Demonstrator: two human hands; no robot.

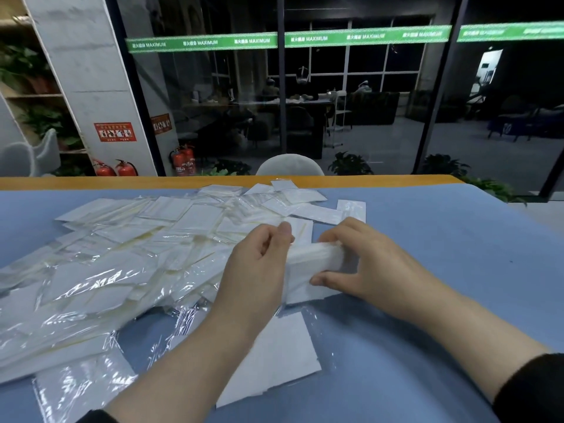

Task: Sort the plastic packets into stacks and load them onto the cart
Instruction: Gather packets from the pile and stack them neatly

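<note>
Both hands are on one small stack of plastic packets [317, 257] at the middle of the table [457, 239], which is covered in blue. The left hand [259, 261] grips the stack's left end, thumb on top and fingers curled round it; the right hand [363, 261] holds the right end, fingers arched over the top edge and thumb tucked low against the near side. The stack stands on its edge, its lower side touching or nearly touching the table — the blur there makes it hard to say which. To the left sprawls the big loose pile of packets [100, 264], clear film glinting, white inserts showing through, many overlapping at odd angles and reaching from the near left corner to the far middle of the table. Nearer the person, between the forearms, a flat packet [274, 358] lies on the blue surface, apart from the held stack. Another single packet [351, 209] sits just beyond the right hand's fingers. Dark sleeves [531, 389] show at both wrists. Behind the table's wooden far edge stands a pale chair back [290, 164], then a dark glass wall with a green banner [287, 39], and red fire extinguishers [183, 160] by a white pillar on the left.
</note>
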